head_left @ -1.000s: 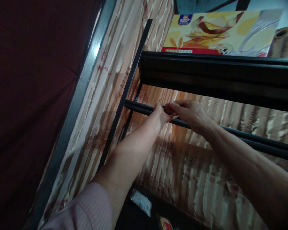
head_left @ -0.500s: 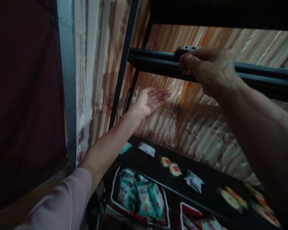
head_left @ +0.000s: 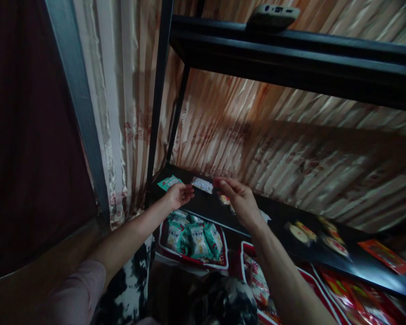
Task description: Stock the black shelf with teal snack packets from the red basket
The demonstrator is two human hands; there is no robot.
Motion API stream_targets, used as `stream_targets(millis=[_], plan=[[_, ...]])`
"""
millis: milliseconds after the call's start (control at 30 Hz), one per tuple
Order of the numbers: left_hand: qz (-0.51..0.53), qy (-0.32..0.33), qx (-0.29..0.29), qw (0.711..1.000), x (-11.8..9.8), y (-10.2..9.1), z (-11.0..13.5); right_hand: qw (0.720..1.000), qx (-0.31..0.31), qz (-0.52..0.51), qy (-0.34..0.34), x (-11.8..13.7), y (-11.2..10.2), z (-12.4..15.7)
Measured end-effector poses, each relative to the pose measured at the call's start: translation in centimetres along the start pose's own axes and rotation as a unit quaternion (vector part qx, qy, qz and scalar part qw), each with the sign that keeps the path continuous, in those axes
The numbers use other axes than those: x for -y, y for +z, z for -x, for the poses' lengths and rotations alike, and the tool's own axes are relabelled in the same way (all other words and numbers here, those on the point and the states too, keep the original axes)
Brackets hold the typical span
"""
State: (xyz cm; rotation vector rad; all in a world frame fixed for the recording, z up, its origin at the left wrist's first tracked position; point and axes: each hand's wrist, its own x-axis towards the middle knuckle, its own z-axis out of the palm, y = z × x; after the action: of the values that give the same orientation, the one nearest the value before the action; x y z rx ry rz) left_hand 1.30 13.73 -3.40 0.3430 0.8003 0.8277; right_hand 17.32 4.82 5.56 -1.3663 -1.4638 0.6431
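My left hand [head_left: 180,197] is open over the front of the lower black shelf [head_left: 277,225], its fingers loosely curled beside a white snack packet [head_left: 202,185]. A green snack packet [head_left: 169,182] lies just behind that hand. On the packet's other side, my right hand [head_left: 239,198] reaches in from the right, open, fingers pointing left. It partly covers wrapped round crackers [head_left: 224,199] and a pale packet [head_left: 265,216]. Neither hand visibly holds anything. A small device with ports on its edge [head_left: 273,17] rests on the upper shelf [head_left: 216,36].
Below the shelf stand a red-and-white basket [head_left: 227,257] of green snack bags [head_left: 199,240] and another basket [head_left: 242,259] with red-and-white packs. More wrapped crackers [head_left: 299,234] and an orange packet [head_left: 385,256] lie rightward. A dark upright post [head_left: 159,90] borders the left.
My right hand has let go of the device on the upper shelf and come down to the lower one. My left hand has also dropped toward the packets. The view has tilted down.
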Motion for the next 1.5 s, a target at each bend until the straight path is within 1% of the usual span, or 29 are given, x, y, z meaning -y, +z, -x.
stream_targets(millis=[100, 200, 267, 367, 500, 600, 667, 733, 767, 833, 867, 933, 1000, 1067, 1133, 1200, 1267, 1367, 1433, 1500], plan=[[-0.039, -0.016, -0.025, 0.999, 2.8, -0.1, -0.9, 0.998, -0.01, -0.023, 0.051, -3.8, -0.4, 2.9], [-0.09, -0.008, -0.039, 0.995, 5.0, -0.2, -1.8, 0.993, -0.001, -0.04, 0.108, -7.3, -0.6, 5.3], [-0.127, 0.015, -0.059, 0.99, 6.0, -0.3, -2.4, 0.989, 0.009, -0.039, 0.141, -9.5, -0.4, 6.2], [-0.153, 0.057, -0.086, 0.983, 6.5, -0.5, -3.7, 0.988, 0.02, -0.017, 0.152, -12.7, 0.2, 6.3], [-0.165, 0.105, -0.115, 0.974, 5.9, -1.0, -6.4, 0.989, 0.025, 0.035, 0.142, -16.7, 1.4, 4.5], [-0.17, 0.141, -0.122, 0.968, 5.3, -1.4, -8.9, 0.988, 0.023, 0.122, 0.09, -19.5, 1.9, 1.6], [-0.163, 0.139, -0.102, 0.972, 5.2, -1.6, -10.5, 0.976, 0.031, 0.21, 0.039, -21.0, 1.9, -1.2], [-0.14, 0.13, -0.08, 0.978, 5.3, -1.7, -11.8, 0.949, 0.038, 0.313, 0.001, -22.4, 1.7, -4.7], [-0.121, 0.124, -0.07, 0.982, 5.4, -1.7, -12.4, 0.932, 0.047, 0.36, -0.008, -22.9, 1.6, -6.5], [-0.078, 0.102, -0.058, 0.99, 5.8, -1.6, -13.6, 0.9, 0.067, 0.43, -0.005, -23.9, 1.5, -10.1], [-0.056, 0.085, -0.052, 0.993, 6.0, -1.6, -14.1, 0.887, 0.087, 0.453, 0.001, -24.3, 1.5, -11.8], [-0.021, 0.05, -0.046, 0.997, 6.4, -1.6, -15.1, 0.867, 0.106, 0.485, 0.024, -25.3, 1.9, -14.4], [0.002, 0.026, -0.042, 0.999, 6.6, -1.9, -16.0, 0.853, 0.128, 0.503, 0.057, -26.4, 2.5, -16.0], [0.015, 0.019, -0.045, 0.999, 6.5, -2.3, -16.8, 0.848, 0.141, 0.505, 0.08, -27.4, 3.3, -16.3], [0.024, 0.02, -0.056, 0.998, 6.3, -2.7, -17.5, 0.851, 0.135, 0.5, 0.085, -28.1, 4.1, -15.8], [0.031, 0.022, -0.07, 0.997, 5.9, -3.0, -18.0, 0.857, 0.115, 0.497, 0.075, -28.2, 4.7, -14.7], [0.034, 0.023, -0.08, 0.996, 5.7, -3.1, -18.5, 0.865, 0.102, 0.488, 0.059, -27.9, 5.2, -13.4], [0.029, 0.031, -0.076, 0.996, 5.9, -3.1, -18.9, 0.89, 0.101, 0.442, 0.052, -26.9, 5.7, -12.0], [0.019, 0.037, -0.057, 0.998, 6.3, -3.2, -19.0, 0.908, 0.105, 0.398, 0.08, -26.1, 5.9, -11.5], [0.0, 0.054, -0.029, 0.998, 6.8, -3.3, -18.9, 0.924, 0.097, 0.345, 0.134, -25.5, 5.9, -11.3]])
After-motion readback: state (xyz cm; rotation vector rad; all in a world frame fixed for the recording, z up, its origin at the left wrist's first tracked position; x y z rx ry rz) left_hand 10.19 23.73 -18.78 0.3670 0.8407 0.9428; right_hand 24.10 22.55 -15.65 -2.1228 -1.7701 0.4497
